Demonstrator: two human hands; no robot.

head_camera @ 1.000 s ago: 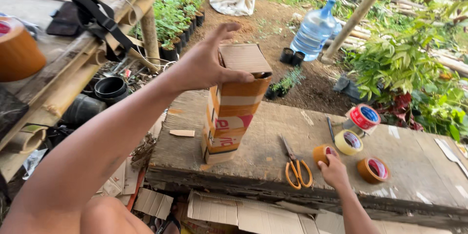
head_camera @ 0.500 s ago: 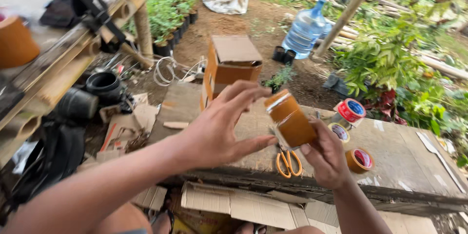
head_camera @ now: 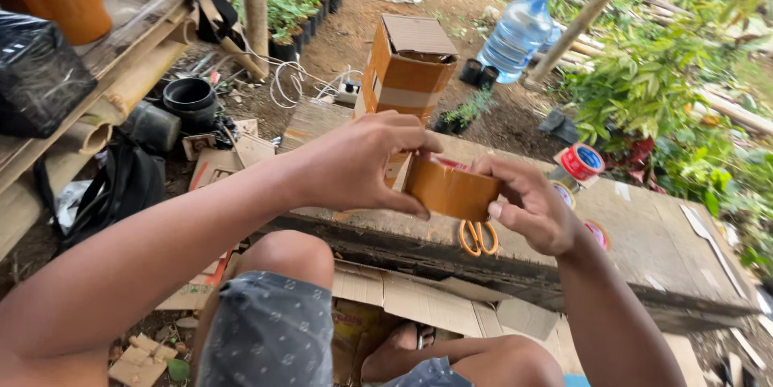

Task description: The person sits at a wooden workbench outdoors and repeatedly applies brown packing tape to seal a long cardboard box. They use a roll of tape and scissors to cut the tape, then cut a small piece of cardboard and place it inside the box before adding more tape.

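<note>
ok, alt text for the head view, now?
Both hands, left hand and right hand, hold a roll of brown packing tape above a weathered wooden bench. Behind it stands a tall orange cardboard box; orange-handled scissors lie on the bench.

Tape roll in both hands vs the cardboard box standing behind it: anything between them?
Head view: nothing lies between. The brown tape roll, gripped by left hand and right hand, overlaps the cardboard box from this angle; whether they touch cannot be told.
</note>
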